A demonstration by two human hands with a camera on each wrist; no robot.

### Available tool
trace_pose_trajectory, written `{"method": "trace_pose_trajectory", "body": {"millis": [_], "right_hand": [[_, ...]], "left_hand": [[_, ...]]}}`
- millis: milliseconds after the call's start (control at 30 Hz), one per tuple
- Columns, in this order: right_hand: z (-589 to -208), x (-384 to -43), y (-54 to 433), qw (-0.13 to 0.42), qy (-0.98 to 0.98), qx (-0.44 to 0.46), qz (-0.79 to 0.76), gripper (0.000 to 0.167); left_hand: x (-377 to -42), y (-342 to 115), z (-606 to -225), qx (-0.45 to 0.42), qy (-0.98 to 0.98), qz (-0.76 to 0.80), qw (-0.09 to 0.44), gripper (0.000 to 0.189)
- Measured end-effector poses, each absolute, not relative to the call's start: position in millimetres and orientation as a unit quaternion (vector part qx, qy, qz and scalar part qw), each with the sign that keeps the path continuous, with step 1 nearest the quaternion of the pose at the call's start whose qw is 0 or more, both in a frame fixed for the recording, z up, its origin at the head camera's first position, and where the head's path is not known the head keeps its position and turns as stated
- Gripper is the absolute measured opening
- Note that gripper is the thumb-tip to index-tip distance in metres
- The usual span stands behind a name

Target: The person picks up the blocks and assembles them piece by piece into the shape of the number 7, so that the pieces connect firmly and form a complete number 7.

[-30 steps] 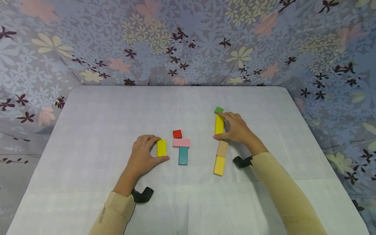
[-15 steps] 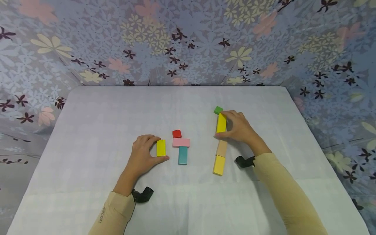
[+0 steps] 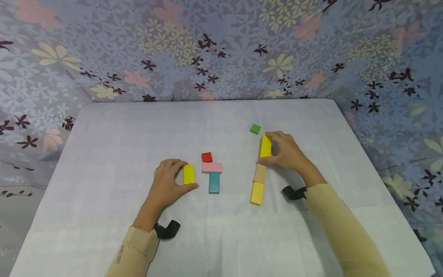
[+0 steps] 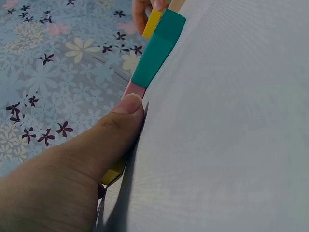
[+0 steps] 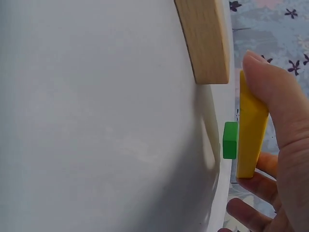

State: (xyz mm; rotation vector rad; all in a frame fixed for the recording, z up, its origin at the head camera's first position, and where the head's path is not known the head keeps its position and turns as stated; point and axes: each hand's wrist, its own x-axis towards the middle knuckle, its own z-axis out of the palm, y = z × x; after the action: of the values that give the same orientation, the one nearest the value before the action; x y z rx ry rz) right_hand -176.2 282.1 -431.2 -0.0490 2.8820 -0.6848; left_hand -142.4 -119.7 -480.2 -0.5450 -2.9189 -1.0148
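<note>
With thumb and fingertips at its two ends, my right hand [image 3: 288,152] holds a long yellow block [image 3: 265,146]. In the right wrist view this yellow block [image 5: 252,128] stands out against the patterned cloth, near the green block [image 5: 230,140]. Whether it touches the table is unclear. Just below it lie a plain wooden block [image 3: 260,173] and a paler yellow block [image 3: 257,193], end to end. My left hand [image 3: 166,179] grips a shorter yellow block [image 3: 188,174] by its ends; the thumb hides most of it in the left wrist view.
Between the hands, a red block [image 3: 207,157], a pink block [image 3: 212,167] and a teal block [image 3: 214,182] lie close together. All rest on a white-covered table [image 3: 138,127], with floral cloth [image 3: 221,50] behind. A black wrist mount [image 3: 167,229] juts from the left wrist.
My right hand has shifted right with the long yellow block, which now stands apart from the green block and tilts more. The left hand keeps its hold in place.
</note>
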Motion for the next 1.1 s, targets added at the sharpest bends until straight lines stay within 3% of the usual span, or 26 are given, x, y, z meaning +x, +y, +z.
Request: {"method": "trace_pose_trajectory", "body": {"millis": [1100], "right_hand": [[-438.8, -163.8, 278.7, 0.111, 0.972, -0.014, -0.205, 0.106]], "left_hand": [[-145.1, -121.2, -479.4, -0.172, -0.929, -0.327, -0.002, 0.073]]}}
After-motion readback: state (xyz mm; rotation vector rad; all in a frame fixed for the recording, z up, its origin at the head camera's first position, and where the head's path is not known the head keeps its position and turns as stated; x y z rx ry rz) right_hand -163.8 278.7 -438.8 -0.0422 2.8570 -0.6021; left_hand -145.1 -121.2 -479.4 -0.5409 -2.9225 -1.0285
